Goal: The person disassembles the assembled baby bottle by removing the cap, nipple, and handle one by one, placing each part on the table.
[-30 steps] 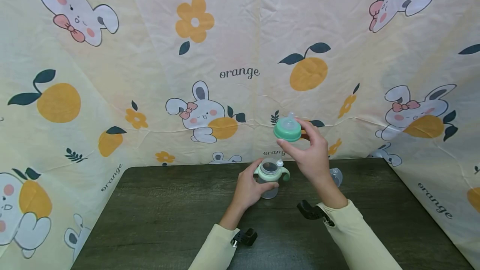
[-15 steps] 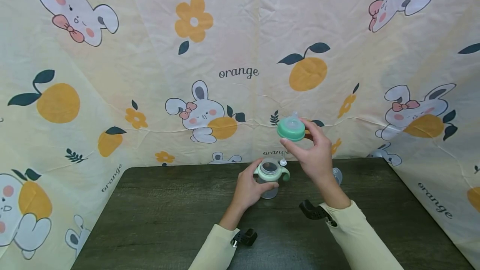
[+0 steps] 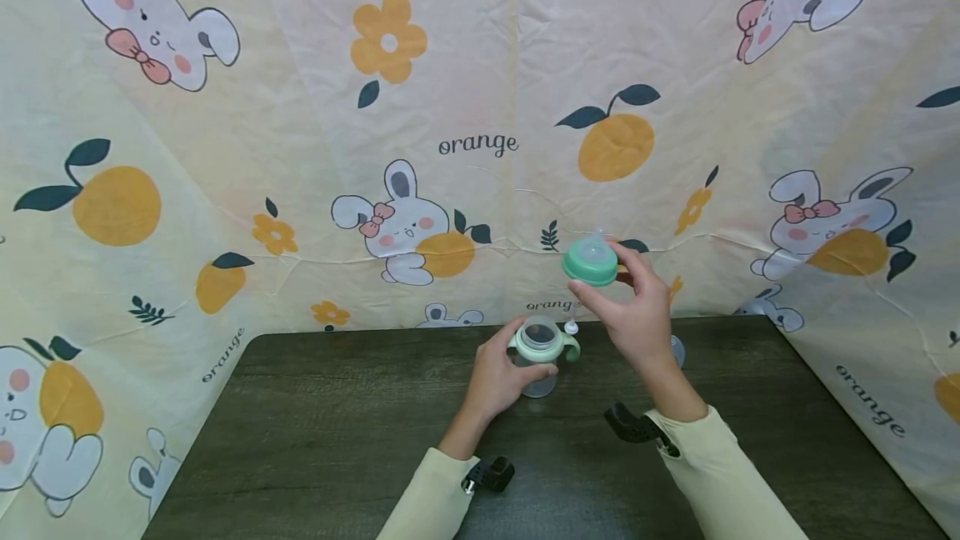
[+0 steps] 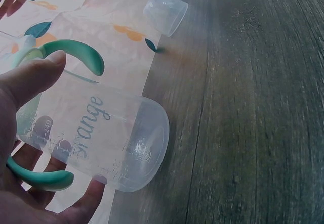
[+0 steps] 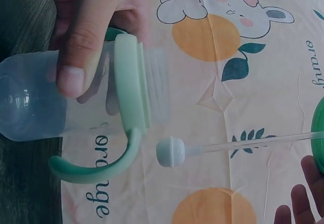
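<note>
My left hand (image 3: 501,377) grips a clear baby bottle (image 4: 116,133) around its body, just under the pale green handle ring (image 5: 129,82). The bottle's mouth is uncovered, and its two green handles (image 4: 76,54) stick out at the sides. Up and to the right, my right hand (image 3: 633,315) holds the green bottle cap (image 3: 590,263) with its clear nipple by the rim, between thumb and fingers. From the cap hangs a thin straw (image 5: 243,143) ending in a white weighted tip (image 5: 170,151). That tip is apart from the bottle, beside its mouth.
A clear dome cover (image 4: 166,14) rests on the dark wooden table (image 3: 360,423), partly hidden behind my right wrist in the head view. Patterned cloth (image 3: 480,65) hangs behind the table's far edge. Each wrist carries a black camera mount (image 3: 491,473).
My right hand has drifted right and slightly down with the cap, carrying the straw tip away from the bottle's mouth. The left hand and the bottle have stayed in place.
</note>
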A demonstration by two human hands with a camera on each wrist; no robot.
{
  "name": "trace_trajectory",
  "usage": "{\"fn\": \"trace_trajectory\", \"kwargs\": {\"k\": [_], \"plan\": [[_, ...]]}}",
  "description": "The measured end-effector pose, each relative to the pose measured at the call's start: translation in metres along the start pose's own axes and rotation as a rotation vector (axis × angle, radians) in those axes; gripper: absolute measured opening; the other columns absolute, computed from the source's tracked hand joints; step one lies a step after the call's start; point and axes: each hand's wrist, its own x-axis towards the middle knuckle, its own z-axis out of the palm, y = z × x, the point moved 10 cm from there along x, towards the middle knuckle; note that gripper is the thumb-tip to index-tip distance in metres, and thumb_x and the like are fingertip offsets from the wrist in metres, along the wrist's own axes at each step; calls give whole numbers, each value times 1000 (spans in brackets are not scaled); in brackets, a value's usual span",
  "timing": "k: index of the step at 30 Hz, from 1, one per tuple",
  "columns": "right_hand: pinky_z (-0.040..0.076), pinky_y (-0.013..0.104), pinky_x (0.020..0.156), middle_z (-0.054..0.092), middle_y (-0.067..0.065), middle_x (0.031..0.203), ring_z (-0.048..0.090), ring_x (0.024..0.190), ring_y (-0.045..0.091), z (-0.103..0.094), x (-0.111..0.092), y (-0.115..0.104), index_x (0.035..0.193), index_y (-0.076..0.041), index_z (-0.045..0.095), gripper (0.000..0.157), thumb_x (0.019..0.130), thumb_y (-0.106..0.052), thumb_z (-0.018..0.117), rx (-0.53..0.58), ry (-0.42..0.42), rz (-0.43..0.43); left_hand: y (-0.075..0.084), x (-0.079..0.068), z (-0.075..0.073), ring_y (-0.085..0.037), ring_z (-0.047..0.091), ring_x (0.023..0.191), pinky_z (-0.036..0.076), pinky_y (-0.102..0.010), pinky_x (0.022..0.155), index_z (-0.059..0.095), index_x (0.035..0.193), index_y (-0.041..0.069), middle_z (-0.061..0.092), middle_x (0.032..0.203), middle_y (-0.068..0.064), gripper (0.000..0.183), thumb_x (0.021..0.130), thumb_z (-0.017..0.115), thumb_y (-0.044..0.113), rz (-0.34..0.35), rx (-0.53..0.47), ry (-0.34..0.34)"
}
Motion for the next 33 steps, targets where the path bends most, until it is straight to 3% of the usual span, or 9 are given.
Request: {"fn": "trace_trajectory", "kwargs": {"k": [11, 23, 33], "plan": [[46, 33, 98, 71, 14, 128, 60, 115, 9, -4, -4, 9, 143, 0, 70, 62, 86, -3, 94, -8, 13, 14, 0, 3, -1, -27, 65, 134, 52, -54, 111, 62, 154, 8, 70, 146, -10, 82, 83, 101, 18, 1, 4, -7], [47, 28, 96, 72, 14, 128, 60, 115, 7, -8, -11, 19, 139, 1, 71, 59, 85, -2, 94, -21, 25, 5, 0, 4, -1, -25, 68, 126, 56, -45, 97, 64, 152, 8, 72, 142, -8, 80, 82, 101, 16, 14, 26, -4], [47, 34, 96, 72, 12, 129, 59, 114, 7, -10, -16, 29, 140, -1, 72, 59, 85, -3, 94, -42, 38, 49, -2, 4, -1, -26, 66, 131, 54, -52, 103, 63, 153, 9, 71, 144, -8, 81, 82, 101, 15, 3, -6, -11]]}}
